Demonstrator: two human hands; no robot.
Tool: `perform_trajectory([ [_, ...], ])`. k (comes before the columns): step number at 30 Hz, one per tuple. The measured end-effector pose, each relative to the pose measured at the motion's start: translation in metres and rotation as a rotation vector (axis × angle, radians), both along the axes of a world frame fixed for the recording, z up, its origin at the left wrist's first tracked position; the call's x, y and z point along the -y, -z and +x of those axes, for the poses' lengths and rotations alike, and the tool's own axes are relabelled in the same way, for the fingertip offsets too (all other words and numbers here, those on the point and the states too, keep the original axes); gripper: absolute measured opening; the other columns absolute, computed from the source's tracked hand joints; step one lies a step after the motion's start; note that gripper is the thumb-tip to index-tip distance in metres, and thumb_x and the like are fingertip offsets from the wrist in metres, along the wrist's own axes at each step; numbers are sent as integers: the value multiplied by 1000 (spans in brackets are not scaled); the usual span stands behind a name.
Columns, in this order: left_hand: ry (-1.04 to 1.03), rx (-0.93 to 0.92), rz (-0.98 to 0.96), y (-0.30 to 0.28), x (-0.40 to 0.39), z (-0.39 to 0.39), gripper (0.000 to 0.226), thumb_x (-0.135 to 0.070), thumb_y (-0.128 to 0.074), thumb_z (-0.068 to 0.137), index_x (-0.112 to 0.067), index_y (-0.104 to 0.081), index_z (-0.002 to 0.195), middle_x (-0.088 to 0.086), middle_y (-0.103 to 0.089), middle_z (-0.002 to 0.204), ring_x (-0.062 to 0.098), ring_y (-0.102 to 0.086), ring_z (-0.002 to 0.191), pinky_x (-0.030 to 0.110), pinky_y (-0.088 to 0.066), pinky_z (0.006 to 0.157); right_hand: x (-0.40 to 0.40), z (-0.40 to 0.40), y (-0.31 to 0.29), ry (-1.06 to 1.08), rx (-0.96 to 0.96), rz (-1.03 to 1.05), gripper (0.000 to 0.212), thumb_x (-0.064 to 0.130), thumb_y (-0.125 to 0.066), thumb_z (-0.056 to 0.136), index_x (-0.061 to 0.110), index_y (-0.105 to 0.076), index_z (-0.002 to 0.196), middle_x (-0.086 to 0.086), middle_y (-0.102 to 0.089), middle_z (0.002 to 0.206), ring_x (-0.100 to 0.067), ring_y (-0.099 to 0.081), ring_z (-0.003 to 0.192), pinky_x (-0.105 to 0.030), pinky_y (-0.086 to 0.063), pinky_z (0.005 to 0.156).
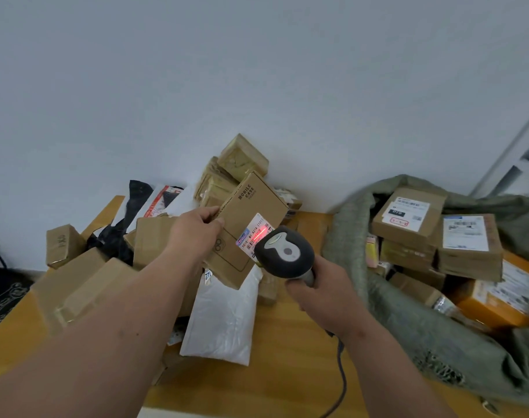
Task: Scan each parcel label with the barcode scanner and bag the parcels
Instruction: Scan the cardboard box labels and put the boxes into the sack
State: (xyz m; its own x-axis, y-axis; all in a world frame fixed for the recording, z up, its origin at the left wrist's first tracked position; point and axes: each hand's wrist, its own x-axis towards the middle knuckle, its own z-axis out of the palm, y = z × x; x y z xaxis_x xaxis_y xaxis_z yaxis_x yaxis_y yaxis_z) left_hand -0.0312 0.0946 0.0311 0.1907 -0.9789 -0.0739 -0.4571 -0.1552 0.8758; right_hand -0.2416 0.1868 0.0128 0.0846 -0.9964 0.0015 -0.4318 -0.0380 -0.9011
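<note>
Gripping a flat brown box point(247, 227) by its left edge, the left hand point(193, 233) held it tilted above the wooden surface point(290, 342), fingers curled round the cardboard with the thumb on the printed face. The words "MOBILE CASE" showed near the box's upper end, and a white label point(255, 233) sat on its right side. A red scan line lay across that label. The right hand point(323, 291) had its fingers wrapped tight round the handle of the barcode scanner point(284, 251), whose dark head pointed at the label from just beside it, partly covering the label's lower corner. A dark cable point(341, 378) ran down from the handle toward the near edge of the surface.

Below the held box lay a white padded envelope point(224, 321), and to the left a heap of brown boxes point(85, 282) with some black and white mailing bags point(136, 206) behind them. More taped boxes point(242, 158) were stacked against the pale wall point(257, 70). On the right, a green sack point(408, 327) lay open on the surface, holding several labelled parcels point(465, 242), among them an orange box point(498, 303).
</note>
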Motion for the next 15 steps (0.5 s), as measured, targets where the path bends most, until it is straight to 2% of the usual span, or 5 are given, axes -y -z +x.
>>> perform_trajectory([
  [5,44,96,-4,0,7,-4,34,-22,-53,99,-25,-59,133,-10,-60,102,-4,-49,73,15,-36,58,1,-3,4,27,-50,-17,19,15,-67,84,32,-58,81,27,-63,67,3,-58,60,-12,-42,53],
  [9,91,94,-1,2,14,-4,33,-21,-54,99,-25,-60,131,-23,-52,82,-3,-48,70,15,-37,57,1,2,4,53,-84,-9,20,15,-67,84,32,-57,80,31,-61,66,8,-56,60,-9,-41,51],
  [11,117,99,7,4,19,-4,34,-23,-54,99,-26,-60,132,-25,-51,80,-2,-49,70,16,-38,59,2,4,5,74,-95,1,18,16,-67,85,31,-57,81,30,-61,66,7,-56,60,-10,-41,51],
  [15,161,64,32,8,28,-6,35,-25,-55,98,-26,-59,134,-14,-61,102,-3,-50,78,17,-36,60,5,6,10,150,-85,37,16,17,-66,83,30,-58,79,17,-61,63,1,-55,57,-13,-40,51],
])
